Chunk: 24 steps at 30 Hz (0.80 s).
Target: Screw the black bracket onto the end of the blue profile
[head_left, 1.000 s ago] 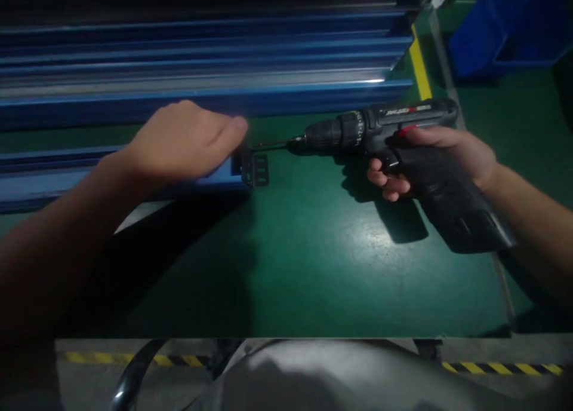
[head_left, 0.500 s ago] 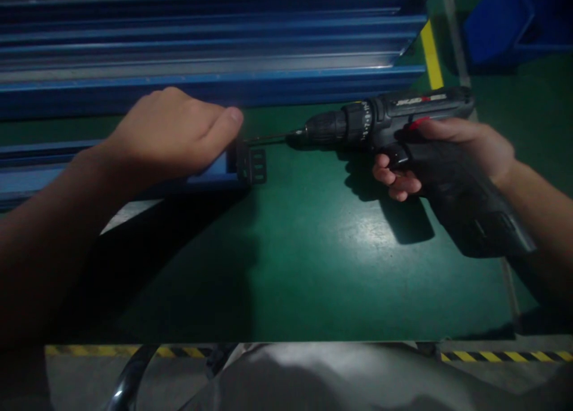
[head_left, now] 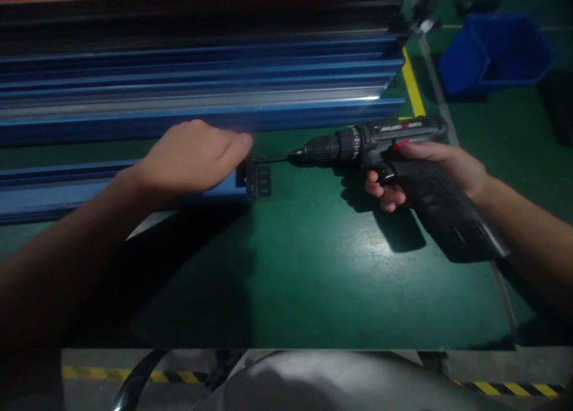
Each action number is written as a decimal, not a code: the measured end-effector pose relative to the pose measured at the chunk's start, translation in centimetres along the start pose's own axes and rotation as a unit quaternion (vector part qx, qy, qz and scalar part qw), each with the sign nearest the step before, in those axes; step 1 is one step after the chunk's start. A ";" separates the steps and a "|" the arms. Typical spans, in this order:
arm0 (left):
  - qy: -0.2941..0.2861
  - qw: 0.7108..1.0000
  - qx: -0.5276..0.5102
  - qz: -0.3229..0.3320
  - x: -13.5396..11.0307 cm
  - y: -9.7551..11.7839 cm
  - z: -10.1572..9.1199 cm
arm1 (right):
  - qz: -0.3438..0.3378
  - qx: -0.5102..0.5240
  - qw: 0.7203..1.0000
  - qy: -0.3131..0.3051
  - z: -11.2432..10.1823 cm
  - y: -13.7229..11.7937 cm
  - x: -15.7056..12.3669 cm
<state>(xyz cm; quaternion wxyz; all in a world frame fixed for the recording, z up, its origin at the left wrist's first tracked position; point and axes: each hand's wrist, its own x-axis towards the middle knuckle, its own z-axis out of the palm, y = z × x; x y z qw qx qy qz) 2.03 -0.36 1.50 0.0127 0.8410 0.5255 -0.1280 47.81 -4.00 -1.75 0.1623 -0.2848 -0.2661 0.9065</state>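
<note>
My left hand (head_left: 192,154) lies curled over the right end of a blue metal profile (head_left: 67,187) on the green table top (head_left: 313,267), its thumb tip beside a small black bracket (head_left: 258,181) fixed at the profile's end. My right hand (head_left: 425,166) grips a black cordless drill (head_left: 403,160) by its handle, one finger at the trigger. The drill lies level, and its thin bit (head_left: 273,158) points left and meets the top of the bracket.
A stack of long blue profiles (head_left: 201,76) runs across the back of the table. A blue plastic bin (head_left: 492,49) stands on the green floor at the upper right, beyond a yellow line (head_left: 412,82). Yellow-black hazard tape (head_left: 134,375) edges the near side.
Hands, drill and bracket keep the same pose relative to each other. The whole scene has shifted in the picture as my head moved; the bit stays at the bracket.
</note>
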 end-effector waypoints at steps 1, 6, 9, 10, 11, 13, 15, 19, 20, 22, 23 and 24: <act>-0.002 1.000 0.005 0.001 0.0 0.1 -0.1 | 0.000 0.001 1.000 -0.002 -0.1 0.0 0.0; -0.008 0.999 0.030 0.011 -0.2 0.4 -0.5 | 0.001 0.007 1.000 -0.019 -0.2 0.0 0.0; -0.011 0.999 0.033 0.015 -0.3 0.5 -0.8 | 0.001 0.011 0.999 -0.032 -0.1 -0.1 0.1; -0.016 0.999 0.038 0.018 -0.3 0.5 -0.8 | 0.000 0.010 0.999 -0.035 -0.1 -0.1 0.1; -0.021 0.999 0.042 0.021 -0.3 0.5 -0.9 | -0.002 0.009 0.999 -0.036 -0.1 -0.1 0.2; -0.024 0.998 0.046 0.025 -0.3 0.5 -1.1 | -0.002 0.007 0.999 -0.037 -0.1 -0.1 0.3; -0.019 0.999 0.042 0.027 -0.3 0.4 -1.1 | 0.000 0.008 0.999 -0.037 -0.1 0.0 0.3; -0.017 0.999 0.037 0.024 -0.2 0.5 -1.1 | -0.001 0.012 0.999 -0.031 -0.1 0.1 0.3; -0.019 0.999 0.043 0.022 -0.2 0.5 -1.1 | -0.004 0.011 0.999 -0.030 -0.2 0.1 0.2; -0.022 0.998 0.056 0.023 -0.3 0.6 -1.1 | -0.007 0.009 1.000 -0.027 -0.2 0.2 0.2; -0.024 0.998 0.060 0.023 -0.3 0.6 -1.1 | -0.007 0.007 1.000 -0.026 -0.2 0.1 0.1; -0.025 0.998 0.062 0.023 -0.3 0.6 -1.1 | -0.006 0.005 1.000 -0.023 -0.2 0.1 0.1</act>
